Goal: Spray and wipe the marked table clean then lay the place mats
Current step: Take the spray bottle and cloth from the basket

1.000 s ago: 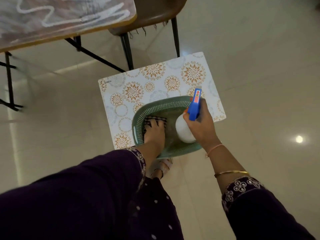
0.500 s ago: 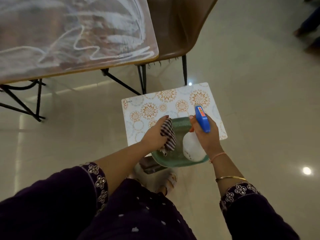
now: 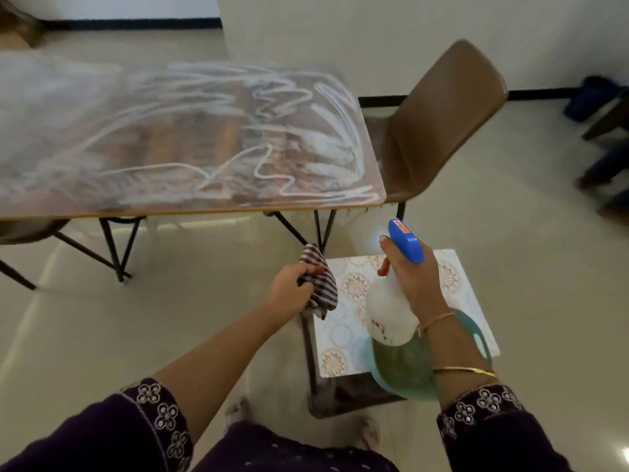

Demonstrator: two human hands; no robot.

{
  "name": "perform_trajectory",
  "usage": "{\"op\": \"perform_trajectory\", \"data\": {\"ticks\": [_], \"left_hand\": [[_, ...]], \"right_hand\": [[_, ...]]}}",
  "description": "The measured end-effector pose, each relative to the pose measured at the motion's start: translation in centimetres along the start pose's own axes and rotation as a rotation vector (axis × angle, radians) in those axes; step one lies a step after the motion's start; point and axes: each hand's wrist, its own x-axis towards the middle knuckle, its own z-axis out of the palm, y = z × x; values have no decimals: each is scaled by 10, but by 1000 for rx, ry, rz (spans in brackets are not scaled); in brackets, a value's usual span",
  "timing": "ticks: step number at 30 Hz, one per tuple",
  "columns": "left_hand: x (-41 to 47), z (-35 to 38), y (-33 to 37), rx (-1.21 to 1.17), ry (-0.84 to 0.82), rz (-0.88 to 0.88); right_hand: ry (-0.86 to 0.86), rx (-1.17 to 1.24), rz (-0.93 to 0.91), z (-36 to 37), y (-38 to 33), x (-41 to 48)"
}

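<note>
White bottle (image 3: 388,311), cloth (image 3: 321,284) in curled hands (image 3: 286,292) (image 3: 417,281)

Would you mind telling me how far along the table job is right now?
Done: the tools are picked up. The left hand grips the cloth, the right hand holds the spray bottle. In hand: getting set to spray; both are short of the table, where white marks look untouched. Left: spraying, wiping, then laying the mats, which lie on the stool under the basket.

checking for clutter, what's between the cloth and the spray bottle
Head view: nothing at hand height between cloth and spray bottle; only the patterned place mat shows below.
</note>
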Motion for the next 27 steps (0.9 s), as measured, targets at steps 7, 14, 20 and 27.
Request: {"op": "perform_trajectory", "data": {"ticks": [7, 14, 20, 27], "left_hand": [[21, -119, -35, 76, 2, 128], [33, -218, -49, 178, 3, 135], [77, -248, -45, 377, 133, 259], [155, -263, -29, 630, 45, 398]], "right_hand": [[-9, 153, 9, 139, -76, -8], [-72, 291, 31, 241, -137, -4], [-145, 261, 3, 295, -166, 25], [-171, 89, -162, 343, -176, 76]]}}
